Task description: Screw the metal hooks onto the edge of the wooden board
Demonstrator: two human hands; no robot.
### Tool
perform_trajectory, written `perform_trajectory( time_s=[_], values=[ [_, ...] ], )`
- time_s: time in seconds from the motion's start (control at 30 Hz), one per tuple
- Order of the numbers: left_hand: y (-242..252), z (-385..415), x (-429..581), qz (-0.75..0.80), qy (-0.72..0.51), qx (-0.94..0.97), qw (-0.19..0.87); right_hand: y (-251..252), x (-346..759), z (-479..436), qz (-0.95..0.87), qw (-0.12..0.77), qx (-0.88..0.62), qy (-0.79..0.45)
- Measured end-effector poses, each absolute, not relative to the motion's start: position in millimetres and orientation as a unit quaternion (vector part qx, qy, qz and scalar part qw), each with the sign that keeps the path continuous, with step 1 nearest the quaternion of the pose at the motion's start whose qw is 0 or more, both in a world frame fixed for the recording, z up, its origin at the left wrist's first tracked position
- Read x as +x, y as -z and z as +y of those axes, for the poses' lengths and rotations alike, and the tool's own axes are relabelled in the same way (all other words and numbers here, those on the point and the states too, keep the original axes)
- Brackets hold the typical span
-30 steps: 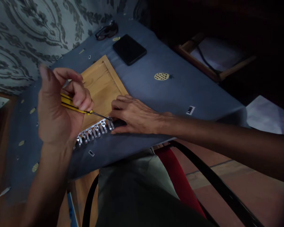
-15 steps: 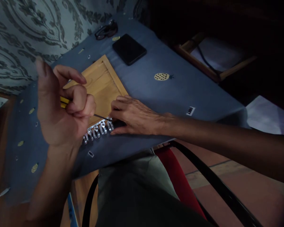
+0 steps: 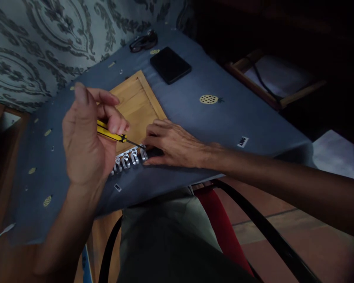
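My left hand (image 3: 87,137) is curled round the yellow-and-black handle of a screwdriver (image 3: 110,133), its thumb raised off the handle. The thin dark shaft slopes down to the right, its tip at the right end of a silver metal hook rail (image 3: 126,158). That rail, with several curved hooks, lies along the near edge of a framed wooden board (image 3: 135,104). At the board's near right corner, my right hand (image 3: 175,143) grips the end of the hook rail, its fingertips on the board and its thumb below. The left part of the board is hidden by my left hand.
A blue tablecloth (image 3: 177,104) with pineapple prints covers the table. Beyond the board lie a black tablet-like slab (image 3: 170,65) and dark sunglasses (image 3: 144,41). Patterned fabric (image 3: 56,35) rises at the back left. A wooden frame (image 3: 253,84) stands to the right.
My left fingers have loosened and shifted, baring more of the yellow screwdriver handle. The screwdriver tip stays at the rail's right end. The whole view has shifted slightly; my right hand keeps its hold.
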State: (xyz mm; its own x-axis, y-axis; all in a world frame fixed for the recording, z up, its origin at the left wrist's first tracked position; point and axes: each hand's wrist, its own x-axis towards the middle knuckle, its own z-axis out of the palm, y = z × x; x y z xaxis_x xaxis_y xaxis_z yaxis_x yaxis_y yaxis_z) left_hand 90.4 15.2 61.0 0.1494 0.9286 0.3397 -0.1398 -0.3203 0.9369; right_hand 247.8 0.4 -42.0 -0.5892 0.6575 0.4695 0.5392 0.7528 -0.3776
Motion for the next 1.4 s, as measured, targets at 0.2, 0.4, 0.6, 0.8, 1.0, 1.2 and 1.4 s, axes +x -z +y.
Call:
perform_trajectory(
  time_s=[0.2,0.4,0.6,0.8,1.0,1.2,1.4],
  values=[
    [-61.3,16.7,87.1,0.327,-0.560,0.567,0.508,43.0,247.0,0.6,-0.885,0.298,-0.345,-0.099],
    [-64.7,21.8,91.0,0.305,-0.507,0.592,0.547,42.3,247.1,1.0,-0.884,0.301,-0.341,-0.113],
    [-70.6,25.9,89.4,0.261,-0.434,0.625,0.594,40.9,247.9,0.9,-0.887,0.291,-0.339,-0.120],
    [-85.7,19.5,85.1,0.271,-0.524,0.577,0.566,39.9,248.2,-0.2,-0.891,0.281,-0.341,-0.108],
    [-78.8,12.5,91.3,0.295,-0.562,0.585,0.505,42.1,247.8,0.3,-0.887,0.291,-0.341,-0.112],
    [-68.3,11.8,92.4,0.301,-0.551,0.598,0.498,40.7,248.0,-0.6,-0.887,0.288,-0.344,-0.111],
    [-65.2,9.4,92.0,0.299,-0.552,0.600,0.496,41.5,248.0,-0.1,-0.885,0.294,-0.341,-0.116]
  ],
)
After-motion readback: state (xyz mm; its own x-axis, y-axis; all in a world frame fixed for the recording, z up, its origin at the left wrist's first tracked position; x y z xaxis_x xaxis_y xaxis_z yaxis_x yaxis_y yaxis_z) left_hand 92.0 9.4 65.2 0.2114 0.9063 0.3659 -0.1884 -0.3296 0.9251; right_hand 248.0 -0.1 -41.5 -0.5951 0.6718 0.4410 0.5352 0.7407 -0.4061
